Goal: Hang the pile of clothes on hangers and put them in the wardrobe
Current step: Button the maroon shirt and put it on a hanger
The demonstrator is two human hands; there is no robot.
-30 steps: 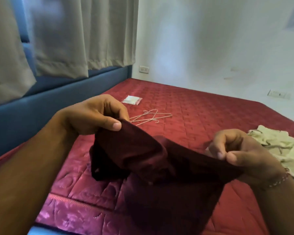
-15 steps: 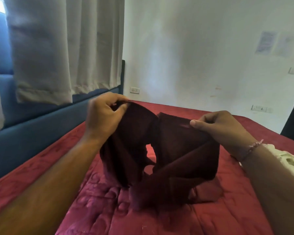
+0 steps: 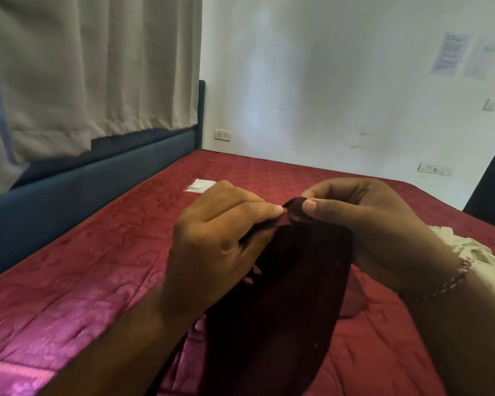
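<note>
A dark maroon garment point(image 3: 292, 281) hangs from both my hands above the red quilted mattress point(image 3: 97, 267). My left hand point(image 3: 220, 241) pinches its top edge between thumb and curled fingers. My right hand point(image 3: 366, 224) pinches the same bunched edge from the other side, thumb tip almost meeting the left hand's fingers. A pale cream garment point(image 3: 475, 252) lies crumpled on the mattress behind my right wrist. The hangers seen earlier are hidden behind my hands.
A small white packet point(image 3: 200, 185) lies on the mattress beyond my left hand. A blue padded headboard point(image 3: 83, 181) and grey curtains point(image 3: 97, 67) run along the left. A white wall with sockets point(image 3: 223, 135) stands behind the bed.
My hands have come together, gathering the maroon garment's top edge into one bunch. The garment now hangs narrow instead of spread wide.
</note>
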